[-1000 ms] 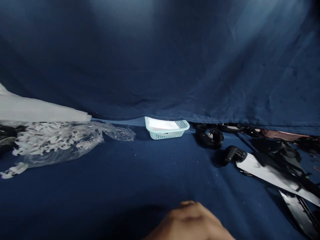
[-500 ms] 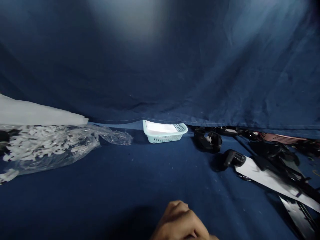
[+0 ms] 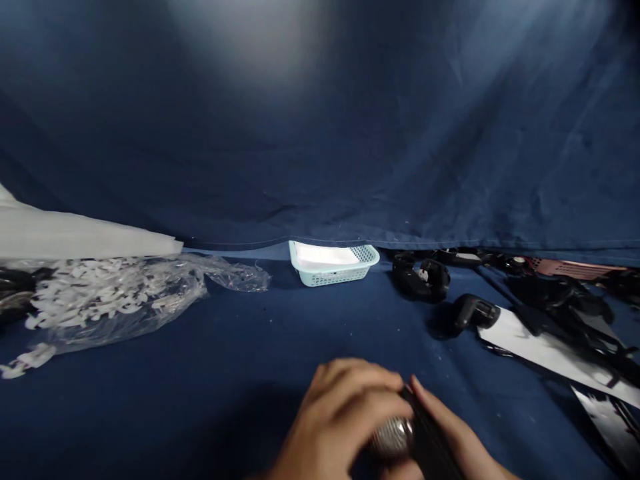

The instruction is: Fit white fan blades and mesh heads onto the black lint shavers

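Note:
At the bottom centre, my left hand [image 3: 340, 417] curls its fingers over a dark object [image 3: 430, 437] with a rounded, ridged silvery part [image 3: 393, 437]. My right hand [image 3: 457, 430] wraps the other side of the same object, thumb or finger along its edge. The object's lower part runs out of the frame. Both hands are above the blue cloth, and the fingers of the left hand are slightly blurred.
A pale green basket [image 3: 335, 275] with white lining lies ahead. At left is a clear bag of white pieces [image 3: 100, 287] under a white sheet [image 3: 85, 235]. Black parts [image 3: 420, 277] and a white strip [image 3: 550, 353] lie at right. A blue curtain [image 3: 320, 153] hangs behind.
Both hands and the dark object have come up into view at the bottom; before, only one closed hand showed there. The surroundings have shifted slightly right in the frame.

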The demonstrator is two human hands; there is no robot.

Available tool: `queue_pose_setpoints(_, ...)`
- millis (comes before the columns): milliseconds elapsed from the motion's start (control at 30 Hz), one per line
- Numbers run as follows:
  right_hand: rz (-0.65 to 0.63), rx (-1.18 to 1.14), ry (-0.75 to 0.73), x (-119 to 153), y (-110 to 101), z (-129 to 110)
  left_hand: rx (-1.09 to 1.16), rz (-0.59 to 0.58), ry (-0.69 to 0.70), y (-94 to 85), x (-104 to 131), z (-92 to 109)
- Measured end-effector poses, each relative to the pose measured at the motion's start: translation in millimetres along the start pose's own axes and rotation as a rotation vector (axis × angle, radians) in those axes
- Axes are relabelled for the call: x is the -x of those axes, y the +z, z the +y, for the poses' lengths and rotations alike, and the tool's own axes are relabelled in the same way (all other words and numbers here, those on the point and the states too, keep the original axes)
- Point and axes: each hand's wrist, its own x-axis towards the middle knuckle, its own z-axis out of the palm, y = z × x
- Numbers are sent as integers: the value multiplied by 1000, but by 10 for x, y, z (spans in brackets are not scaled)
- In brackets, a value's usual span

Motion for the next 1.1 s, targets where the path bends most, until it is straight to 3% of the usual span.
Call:
queue_pose_setpoints(100, 36, -130, 13, -110, -28, -29, 27, 43, -291, -83, -140, -94)
queue_pose_setpoints(200, 50, -264, -66, -170, -2, -74, 91, -18, -377, -73, -131, -213)
queue_pose_setpoints(367, -17, -283, -155, -189, -1, -101, 35, -52, -347, 23, 37, -464)
queue_pose_setpoints(500, -110, -294, -187, -208, -78, -87, -85, -59, -226, 63, 156, -634)
queue_pose_setpoints(700, -99, -280, -157, -225, -83, -105, -115, -141, -136, 40, 189, -677)
queue_pose_setpoints(933, 22, -56, -217, -158, 40, -122, -54, -127, -221, 16, 131, -626)
queue_pose_setpoints(1000, 148, 86, -266, -107, 36, -160, -73, -102, -220, 15, 148, -627)
queue_pose_setpoints(1100, 397, 223, -477, 36, -9, -308, -127, -113, -154, 10, 197, -647)
